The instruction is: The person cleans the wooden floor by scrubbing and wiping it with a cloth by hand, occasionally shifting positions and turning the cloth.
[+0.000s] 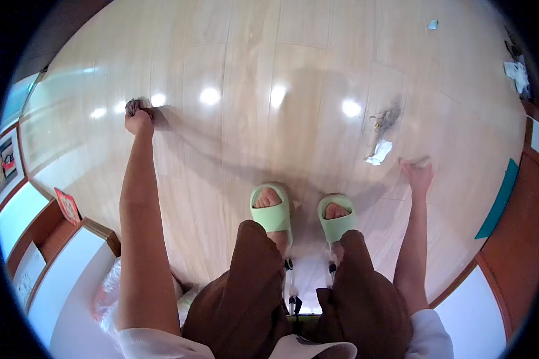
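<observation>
My left hand is stretched out at the upper left, closed round a crumpled dark brown bundle that looks like cloth. My right hand hangs at the right, fingers apart and slightly blurred, with nothing visible in it. Just left of it, a crumpled white piece of paper or tissue lies on the wood-look floor. Beyond that paper is a small grey-brown heap of dust and debris. My right hand appears apart from both.
My feet are in light green slippers. A small pale scrap lies far off on the floor, and a white crumpled bag is by the right edge. Low cabinets stand at left, with a clear plastic bag beside them.
</observation>
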